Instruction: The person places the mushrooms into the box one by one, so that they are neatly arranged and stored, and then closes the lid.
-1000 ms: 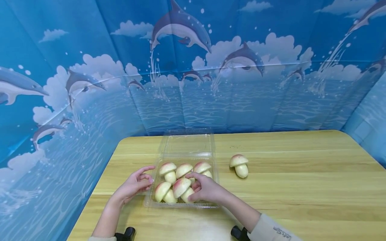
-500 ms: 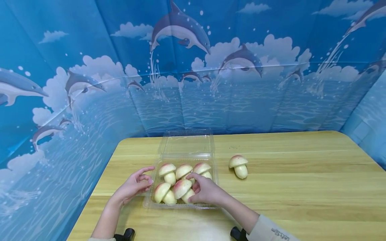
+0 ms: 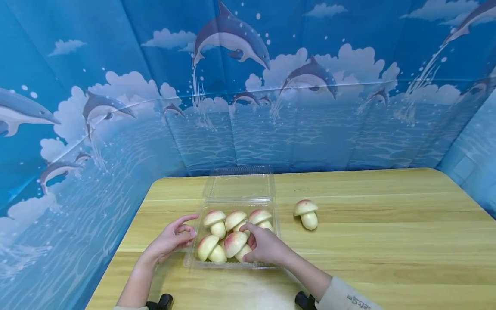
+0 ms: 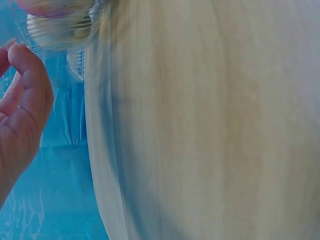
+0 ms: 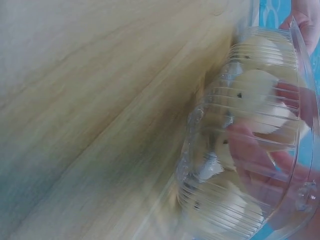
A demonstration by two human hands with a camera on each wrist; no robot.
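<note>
A clear plastic clamshell box (image 3: 190, 261) lies with its lid folded back, holding several cream mushrooms with pink-tinged caps in two rows. My right hand (image 3: 267, 245) reaches inside and grips the front-row mushroom (image 3: 235, 243) on the right, thumb by its stem. Through the ribbed wall in the right wrist view, the right fingers (image 5: 247, 150) show among pale stems. My left hand (image 3: 170, 239) is at the box's left side, fingers loosely bent and fingertips close to the rim. To its right sits the other front mushroom (image 3: 207, 247).
One more mushroom (image 3: 306, 213) lies on the wooden table (image 3: 387, 241) to the right of the box. The transparent lid (image 3: 240, 185) extends toward the table's back edge. A blue dolphin-print curtain (image 3: 248, 129) hangs behind and along the sides.
The gripped front mushroom has shifted slightly right inside the box with my right hand on it. My left hand stays at the box's left side.
</note>
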